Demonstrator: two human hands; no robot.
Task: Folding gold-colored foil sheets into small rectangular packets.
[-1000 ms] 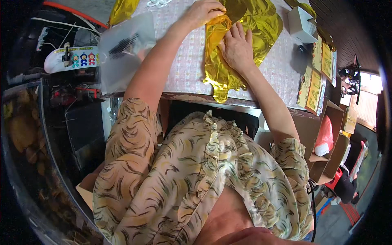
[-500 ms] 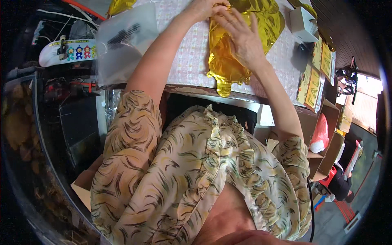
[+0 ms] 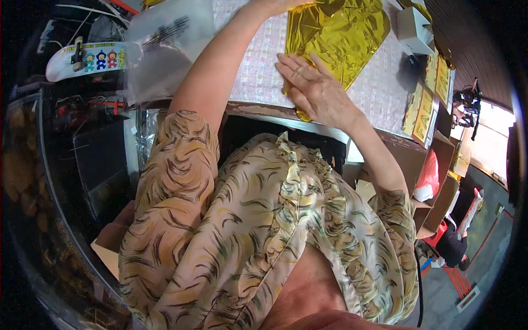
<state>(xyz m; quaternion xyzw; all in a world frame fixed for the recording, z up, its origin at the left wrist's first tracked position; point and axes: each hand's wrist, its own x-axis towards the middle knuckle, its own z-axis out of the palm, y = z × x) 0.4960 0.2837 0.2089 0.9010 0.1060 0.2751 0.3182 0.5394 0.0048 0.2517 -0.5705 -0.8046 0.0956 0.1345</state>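
A flat gold foil balloon (image 3: 352,36) lies creased on the table, its narrow tab hanging toward the near edge. My right hand (image 3: 319,93) rests over the near end of the foil, fingers stretched out and palm down. That hand hides part of the foil's near end and most of the tab. At the foil's far left corner is my left hand (image 3: 278,6), cut off by the top of the picture. Its fingertips are out of sight, so its grip cannot be made out.
A clear plastic bag (image 3: 170,49) lies left on the patterned tablecloth (image 3: 256,77). On the right stand a white box (image 3: 415,32), a dark computer mouse (image 3: 411,65) and yellow packages (image 3: 421,118). Beyond are open cardboard boxes (image 3: 440,203) and another person (image 3: 454,245).
My right hand has slid toward me, from the middle of the foil to its near end, flattening out. The left hand has shifted slightly farther up, partly out of the picture.
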